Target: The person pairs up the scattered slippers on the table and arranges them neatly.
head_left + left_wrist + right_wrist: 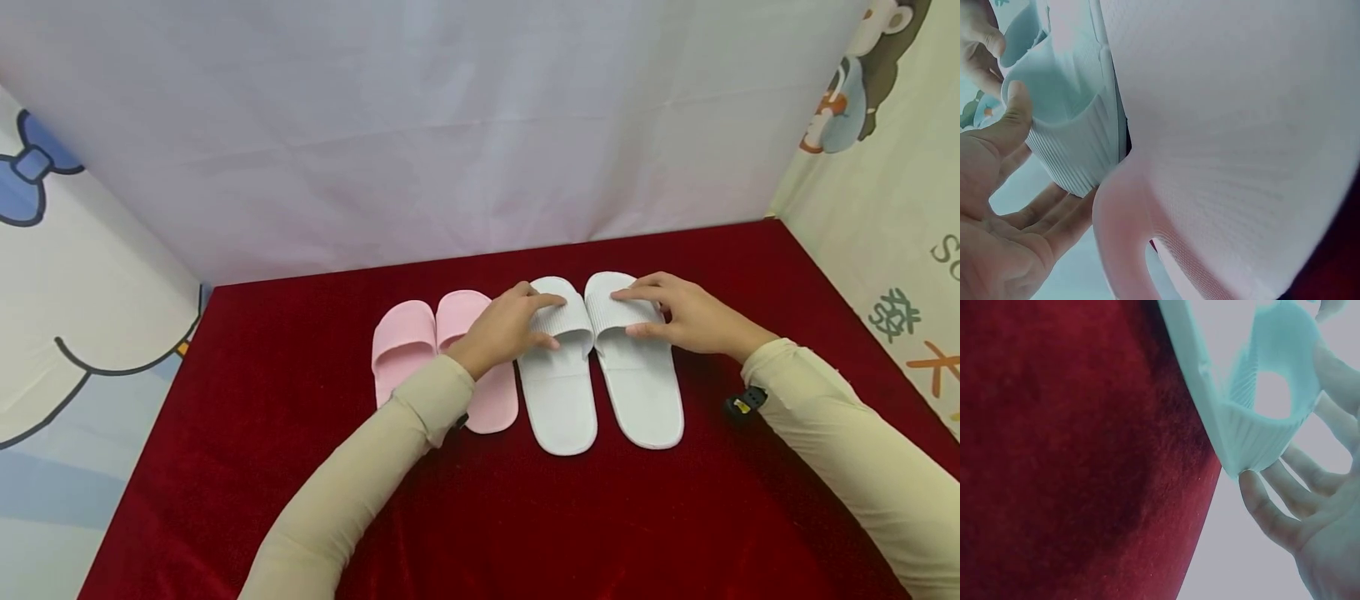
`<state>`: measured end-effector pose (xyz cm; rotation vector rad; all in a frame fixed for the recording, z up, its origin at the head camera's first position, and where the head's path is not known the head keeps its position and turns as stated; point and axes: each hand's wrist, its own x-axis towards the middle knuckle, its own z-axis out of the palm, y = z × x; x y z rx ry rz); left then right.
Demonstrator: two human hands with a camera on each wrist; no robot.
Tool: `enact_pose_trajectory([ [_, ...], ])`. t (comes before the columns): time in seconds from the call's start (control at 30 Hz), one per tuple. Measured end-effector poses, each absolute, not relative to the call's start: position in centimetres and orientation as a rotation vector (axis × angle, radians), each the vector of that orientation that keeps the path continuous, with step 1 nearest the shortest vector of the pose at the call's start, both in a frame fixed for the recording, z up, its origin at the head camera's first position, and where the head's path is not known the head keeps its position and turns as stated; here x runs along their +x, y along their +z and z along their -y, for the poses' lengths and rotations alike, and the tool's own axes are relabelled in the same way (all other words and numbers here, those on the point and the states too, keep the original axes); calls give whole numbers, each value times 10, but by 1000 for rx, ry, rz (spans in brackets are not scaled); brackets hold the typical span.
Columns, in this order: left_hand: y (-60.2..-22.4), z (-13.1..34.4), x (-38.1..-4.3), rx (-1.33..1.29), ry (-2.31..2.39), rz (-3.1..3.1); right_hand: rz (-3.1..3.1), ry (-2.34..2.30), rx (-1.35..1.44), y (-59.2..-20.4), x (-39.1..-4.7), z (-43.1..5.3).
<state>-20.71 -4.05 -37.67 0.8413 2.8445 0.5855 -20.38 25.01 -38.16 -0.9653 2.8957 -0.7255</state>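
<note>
A pair of white slippers with ribbed straps lies side by side on a dark red cloth. My left hand (501, 327) spans the strap of the left white slipper (558, 408), thumb at the strap's rear edge and fingers along its outer side. The right white slipper (643, 404) has my right hand (686, 315) at its strap, the thumb (647, 331) by the opening and the index finger across the ribs. In the right wrist view the fingertips meet the strap's outer side (1254, 440). Neither slipper's toe is fully visible beneath the hands.
Left of the white pair lie two pink slippers, the outer one (403, 333) and the inner one (495, 400), partly covered by my left forearm. Red cloth (300, 358) covers the table. A pale curtain (450, 150) stands behind, with printed hangings (885, 208) at the sides.
</note>
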Motion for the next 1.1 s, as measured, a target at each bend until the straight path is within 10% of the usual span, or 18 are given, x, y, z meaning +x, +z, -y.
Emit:
enact_pose_trajectory([
  [1.1,-379,45,-235,755,623,-2823,-2843,-745,-908,-391,-238,-244],
])
